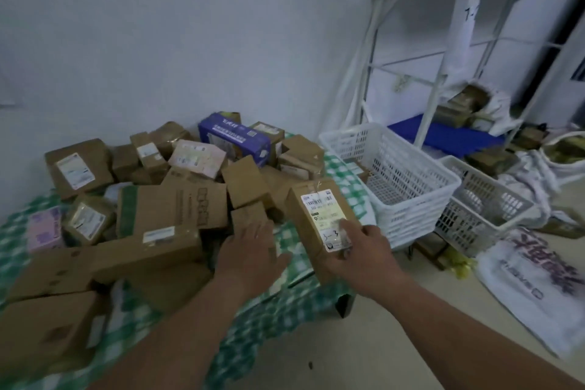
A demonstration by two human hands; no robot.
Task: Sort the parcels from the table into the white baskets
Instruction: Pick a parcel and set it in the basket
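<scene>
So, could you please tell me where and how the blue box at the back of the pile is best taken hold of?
Grip the blue box across its two long sides, coming from above: it lies on top of the pile, long and narrow, with its top face clear and other parcels crowding its ends.

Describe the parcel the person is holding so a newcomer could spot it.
On the green checked tablecloth, near the white plastic baskets, the right hand grips an oblong brown cardboard parcel. Its white barcode label faces up, with handwritten marks.
</scene>
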